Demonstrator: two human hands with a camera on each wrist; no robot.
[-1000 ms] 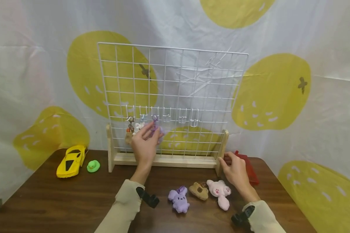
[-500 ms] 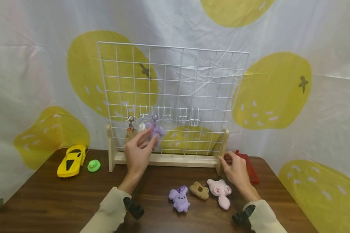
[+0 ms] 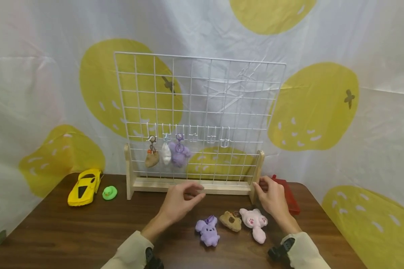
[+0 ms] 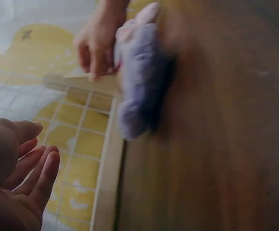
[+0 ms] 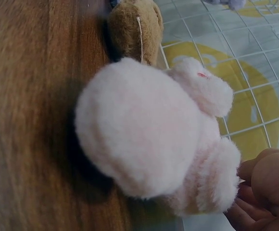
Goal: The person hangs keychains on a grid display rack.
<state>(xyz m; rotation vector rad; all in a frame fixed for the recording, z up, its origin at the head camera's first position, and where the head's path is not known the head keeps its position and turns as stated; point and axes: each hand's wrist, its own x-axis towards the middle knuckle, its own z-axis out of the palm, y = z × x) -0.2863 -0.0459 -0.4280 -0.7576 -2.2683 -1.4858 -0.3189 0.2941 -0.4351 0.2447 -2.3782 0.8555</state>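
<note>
My left hand (image 3: pixel 181 201) is in front of the rack's wooden base, thumb and fingers apart and nothing between them; it also shows in the left wrist view. Close below it on the table lies a purple plush keychain (image 3: pixel 208 232). To that plush's right are a brown plush keychain (image 3: pixel 230 221) and a pink plush (image 3: pixel 254 223). My right hand (image 3: pixel 272 196) grips the right wooden post (image 3: pixel 254 175) of the white wire grid rack (image 3: pixel 202 93). From hooks on the grid hang a brown keychain (image 3: pixel 152 158), a white one (image 3: pixel 166 154) and a purple plush one (image 3: pixel 179 155).
Bare white hooks (image 3: pixel 225 142) continue along the grid to the right. A yellow toy car (image 3: pixel 84 188) and a green toy duck (image 3: pixel 109 192) stand at the table's left. Behind my right hand is a red object (image 3: pixel 289 196). A patterned cloth hangs behind the rack.
My left hand has let go of the hanging purple plush keychain and moved down and right toward the table. The keychain hangs freely from its hook. The right hand has stayed at the post.
</note>
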